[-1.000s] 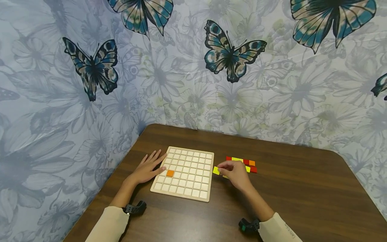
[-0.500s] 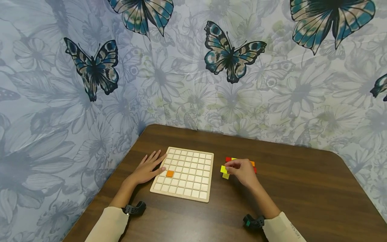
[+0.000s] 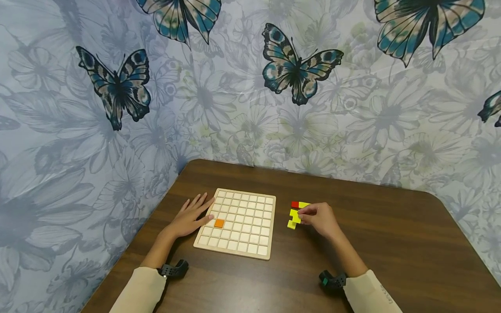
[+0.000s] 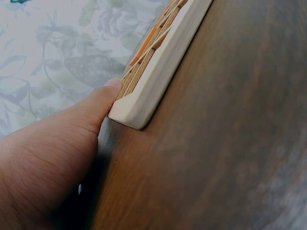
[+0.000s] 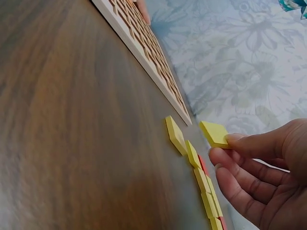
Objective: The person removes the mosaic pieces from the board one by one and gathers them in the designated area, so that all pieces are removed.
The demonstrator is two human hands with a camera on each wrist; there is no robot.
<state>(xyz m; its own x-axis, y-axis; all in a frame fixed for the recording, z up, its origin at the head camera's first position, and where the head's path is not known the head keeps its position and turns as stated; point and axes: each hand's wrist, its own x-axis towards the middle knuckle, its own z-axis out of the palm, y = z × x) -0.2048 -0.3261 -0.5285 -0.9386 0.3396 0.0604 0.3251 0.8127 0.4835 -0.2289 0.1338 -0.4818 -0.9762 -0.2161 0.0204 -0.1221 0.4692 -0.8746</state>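
Observation:
My right hand [image 3: 322,220] pinches a yellow square tile [image 5: 214,134] between thumb and fingers, raised over the loose tiles. A flat wooden grid board [image 3: 244,217] lies to its left, with one orange tile [image 3: 219,223] in a cell near the left side. My left hand [image 3: 190,217] lies with fingers spread along the board's left edge, its thumb and a fingertip touching the frame. In the right wrist view, a yellow tile [image 5: 176,135] lies apart at the near end of the tile rows. My right hand hides most of these rows in the head view.
Beyond my right hand, a red tile [image 3: 295,204] and a yellow tile [image 3: 303,204] show in the back row. The brown wooden table [image 3: 399,234] extends to the right and front. A butterfly-patterned cloth [image 3: 242,108] hangs behind its far edge.
My right hand has moved right, away from the board's right edge and over the loose tiles, still pinching the yellow tile. My left hand stays at the board's left edge.

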